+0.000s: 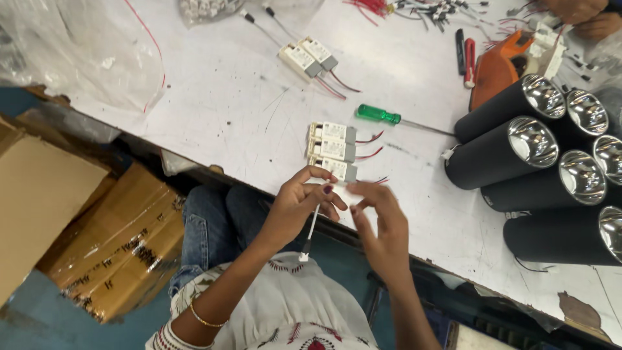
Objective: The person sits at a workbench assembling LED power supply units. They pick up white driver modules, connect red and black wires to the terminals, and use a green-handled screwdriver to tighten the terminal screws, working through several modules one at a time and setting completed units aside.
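My left hand [304, 201] pinches a thin white cable [311, 227] near its top; the cable hangs down over my lap and ends in a small white plug [302, 257]. My right hand [382, 220] meets it fingertip to fingertip, its thumb and forefinger closed on the cable's upper end. Both hands hover at the table's near edge, just below the nearest of three small white driver boxes [338, 170] lying in a row, each with red wires to the right.
On the white table [227, 110] lie a green-handled screwdriver [379, 115], two more driver boxes [304, 58] and loose wires. Several black cylindrical lamp housings [502, 152] are stacked at the right. Another person's hands [580, 13] work at the top right. Cardboard boxes [110, 246] sit on the floor at the left.
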